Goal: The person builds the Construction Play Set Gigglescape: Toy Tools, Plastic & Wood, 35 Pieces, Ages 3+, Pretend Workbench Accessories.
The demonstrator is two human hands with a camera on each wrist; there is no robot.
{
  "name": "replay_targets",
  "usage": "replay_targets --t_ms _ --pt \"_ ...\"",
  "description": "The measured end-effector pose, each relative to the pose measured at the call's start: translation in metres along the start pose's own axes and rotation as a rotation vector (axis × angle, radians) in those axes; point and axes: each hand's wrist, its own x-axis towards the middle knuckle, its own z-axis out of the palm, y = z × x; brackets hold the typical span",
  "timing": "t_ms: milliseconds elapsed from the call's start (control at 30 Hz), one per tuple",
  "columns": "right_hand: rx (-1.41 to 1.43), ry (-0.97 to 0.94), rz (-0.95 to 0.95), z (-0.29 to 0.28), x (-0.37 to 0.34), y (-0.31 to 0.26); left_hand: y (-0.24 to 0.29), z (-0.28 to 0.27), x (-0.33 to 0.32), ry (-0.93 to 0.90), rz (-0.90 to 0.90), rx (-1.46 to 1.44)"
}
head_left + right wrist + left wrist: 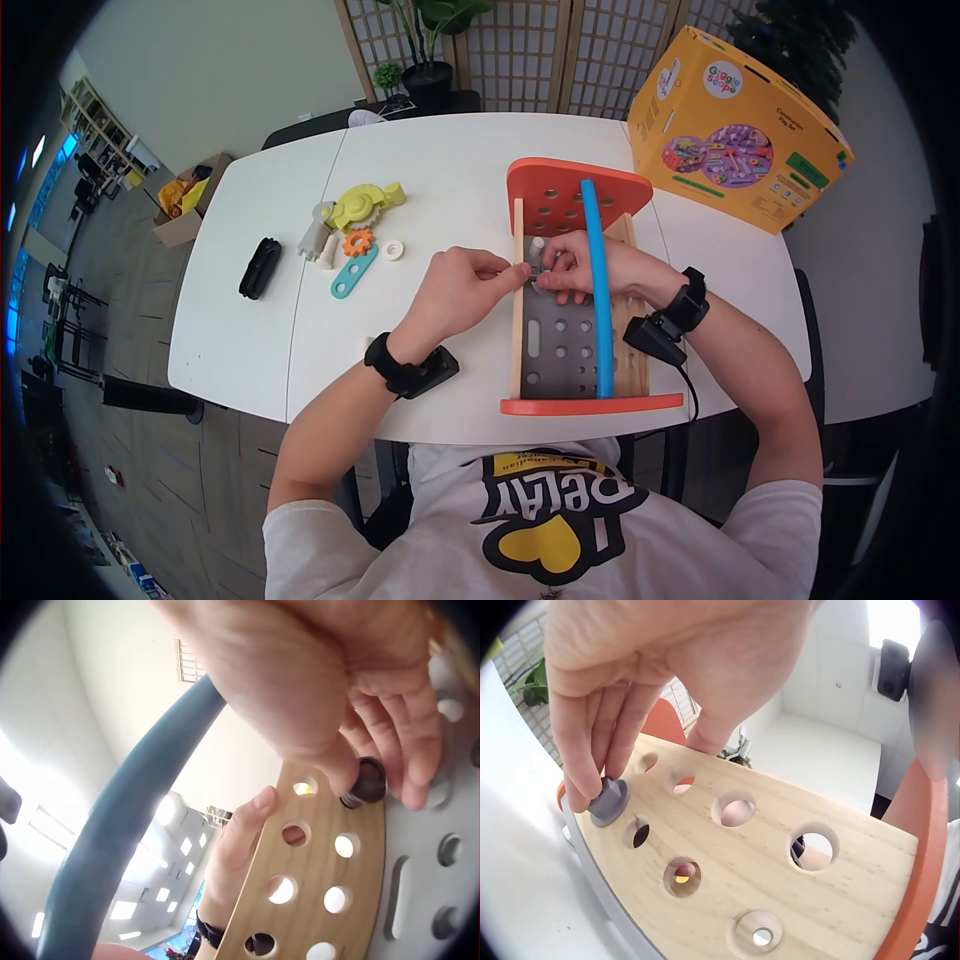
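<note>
A toy workbench with a grey perforated panel [562, 372], wooden sides and red ends stands before me. At its left wooden side [705, 825], fingers of my left hand [450, 295] pinch a grey hex-headed bolt [610, 802], its flange right at the wood. The left thumb reaches over the side's upper edge. My right hand [632, 270] reaches under the blue bar [601, 300] to the inner face of that side. There its thumb and fingers pinch a dark round nut [369, 780], with ridged thread showing beside it.
Left on the white table [450, 150] lie a lime-green toy tool [362, 207], orange gear [358, 242], teal strip [354, 272], white ring [393, 250], grey piece [316, 236] and black case [260, 268]. A yellow box [735, 130] stands back right.
</note>
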Motion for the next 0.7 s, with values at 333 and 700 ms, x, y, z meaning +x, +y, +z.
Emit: replay_targets --t_ms 333,700 --pt "0.052 0.068 0.106 0.001 -0.005 -0.015 -0.001 0.000 0.000 0.000 0.004 -0.002" --pt "0.109 -0.050 0.185 -0.001 0.000 -0.007 0.001 0.000 0.001 -0.010 -0.004 0.003"
